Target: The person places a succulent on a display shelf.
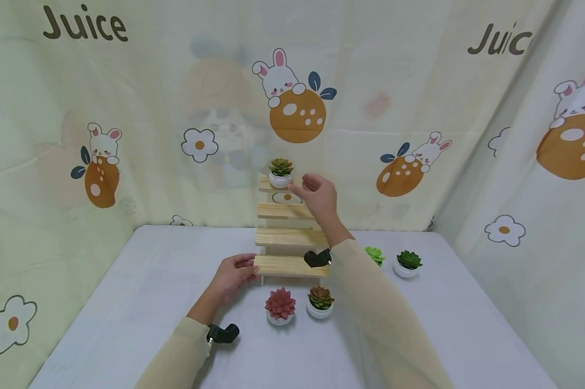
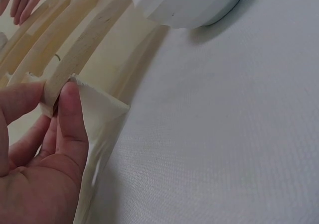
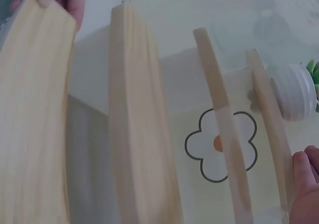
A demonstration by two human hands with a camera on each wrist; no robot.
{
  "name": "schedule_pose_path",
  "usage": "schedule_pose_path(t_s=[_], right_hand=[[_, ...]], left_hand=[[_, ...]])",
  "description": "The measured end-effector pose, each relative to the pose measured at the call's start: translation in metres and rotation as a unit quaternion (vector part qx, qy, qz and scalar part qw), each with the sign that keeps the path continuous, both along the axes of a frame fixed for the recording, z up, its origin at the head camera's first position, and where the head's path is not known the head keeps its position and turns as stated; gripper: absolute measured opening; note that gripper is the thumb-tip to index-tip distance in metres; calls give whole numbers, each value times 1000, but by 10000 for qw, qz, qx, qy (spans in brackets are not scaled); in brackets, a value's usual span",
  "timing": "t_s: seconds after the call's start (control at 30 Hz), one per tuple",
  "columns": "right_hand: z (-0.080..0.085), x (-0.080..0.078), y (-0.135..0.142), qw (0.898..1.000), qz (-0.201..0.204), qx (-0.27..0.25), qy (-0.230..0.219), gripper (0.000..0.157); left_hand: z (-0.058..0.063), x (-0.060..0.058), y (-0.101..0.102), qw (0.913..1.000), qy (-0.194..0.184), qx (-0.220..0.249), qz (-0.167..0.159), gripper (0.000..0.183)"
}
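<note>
A wooden stand of stepped shelves (image 1: 285,236) rises at the back of the table. My left hand (image 1: 232,276) pinches the left end of its lowest shelf (image 2: 82,47) between thumb and fingers. On the top shelf, toward the left, a green-brown succulent in a white pot (image 1: 280,175) stands upright. Just right of that pot is my right hand (image 1: 320,199), fingers loosely bent and holding nothing. The right wrist view shows the fingers of this hand (image 3: 305,189) close to the top shelf (image 3: 271,119), apart from the white pot (image 3: 294,92).
In front of the stand are a red succulent (image 1: 280,305) and a brownish-green one (image 1: 320,301), both in white pots. Right of it stand a light green succulent (image 1: 374,255), partly behind my sleeve, and a dark green one (image 1: 408,263). A printed curtain (image 1: 351,162) hangs behind.
</note>
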State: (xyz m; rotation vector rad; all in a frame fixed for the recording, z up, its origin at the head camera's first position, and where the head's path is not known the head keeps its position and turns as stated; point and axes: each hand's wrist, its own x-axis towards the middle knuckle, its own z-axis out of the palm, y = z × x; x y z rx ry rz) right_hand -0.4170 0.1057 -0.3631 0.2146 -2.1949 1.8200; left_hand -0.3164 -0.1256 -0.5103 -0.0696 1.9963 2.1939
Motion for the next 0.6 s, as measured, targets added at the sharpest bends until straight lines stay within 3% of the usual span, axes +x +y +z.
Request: schedule_pose_path(t_s=[0.17, 0.6], right_hand=[[-5, 8, 15, 9996, 106, -229, 104, 63], [-11, 41, 49, 9994, 210, -92, 263, 53]], left_hand=[[2, 2, 1, 10000, 8, -33, 17, 41], [1, 2, 1, 10000, 2, 9, 20, 41]])
